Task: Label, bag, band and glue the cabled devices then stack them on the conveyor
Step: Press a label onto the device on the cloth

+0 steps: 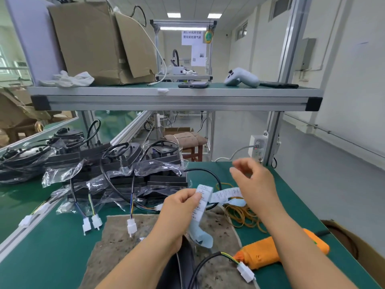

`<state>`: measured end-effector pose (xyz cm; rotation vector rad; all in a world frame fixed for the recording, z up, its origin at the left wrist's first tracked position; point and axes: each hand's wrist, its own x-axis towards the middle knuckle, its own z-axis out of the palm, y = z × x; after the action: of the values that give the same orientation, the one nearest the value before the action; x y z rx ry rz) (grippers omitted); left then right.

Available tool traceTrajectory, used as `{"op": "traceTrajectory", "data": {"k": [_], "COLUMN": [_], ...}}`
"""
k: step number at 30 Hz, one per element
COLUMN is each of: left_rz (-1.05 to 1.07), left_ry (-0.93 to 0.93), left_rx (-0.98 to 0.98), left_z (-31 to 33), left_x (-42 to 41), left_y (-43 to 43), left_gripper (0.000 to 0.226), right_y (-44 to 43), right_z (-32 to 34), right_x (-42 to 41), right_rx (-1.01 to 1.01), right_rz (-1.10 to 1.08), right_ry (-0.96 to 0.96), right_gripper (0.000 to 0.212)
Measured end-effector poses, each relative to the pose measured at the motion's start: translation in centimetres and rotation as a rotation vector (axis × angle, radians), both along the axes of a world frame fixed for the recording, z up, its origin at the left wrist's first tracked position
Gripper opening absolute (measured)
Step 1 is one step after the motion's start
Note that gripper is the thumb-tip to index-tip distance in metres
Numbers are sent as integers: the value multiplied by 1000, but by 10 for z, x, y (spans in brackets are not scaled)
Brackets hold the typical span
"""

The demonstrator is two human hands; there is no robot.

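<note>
Far left, on the green bench (pixel 52 247): stack of bagged devices (pixel 129 178), black housings in clear plastic. Black cables trail forward and end in white connectors (pixel 91 223).

Centre: grey felt mat (pixel 125 236), stained. Left hand (pixel 179 207) is above it, with thumb and fingers pinching a label strip (pixel 203 198). The strip is white labels on pale blue backing, one end curling down to the mat and the other running right. It carries rows of small print, too fine to read.

Bottom centre: dark device (pixel 183 268) lies on the mat under the left forearm, its cable ending in a white plug (pixel 245 273).

Right of centre: right hand (pixel 252 184) is raised over the strip, fingers loosely curled and motion-blurred. Cannot tell whether it holds anything.

Beneath it lie loose yellow rubber bands (pixel 243 215), then an orange glue gun (pixel 270 253).

Background: hanging paper sign (pixel 192 37), Chinese characters, illegible.
</note>
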<state>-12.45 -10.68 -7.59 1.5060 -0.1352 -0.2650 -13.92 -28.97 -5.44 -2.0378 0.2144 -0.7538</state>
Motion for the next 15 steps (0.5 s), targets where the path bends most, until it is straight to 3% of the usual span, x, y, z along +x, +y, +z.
{"op": "traceTrajectory", "data": {"k": [3, 6, 11, 15], "left_rz": [-20, -55, -15, -67], "left_ry": [79, 129, 126, 101], "left_rx": [-91, -212, -210, -214], "left_z": [-1, 0, -5, -7], "left_x": [2, 1, 0, -1], "left_y": [0, -4, -5, 1], "left_gripper": [22, 21, 14, 12], "right_y": [24, 42, 52, 45], "right_z": [-16, -30, -35, -30], "right_x": [-19, -25, -17, -11], "right_rx": [41, 204, 452, 535], "right_rz": [134, 321, 335, 285], "right_ry": [228, 402, 253, 237], "right_gripper": [23, 33, 10, 17]}}
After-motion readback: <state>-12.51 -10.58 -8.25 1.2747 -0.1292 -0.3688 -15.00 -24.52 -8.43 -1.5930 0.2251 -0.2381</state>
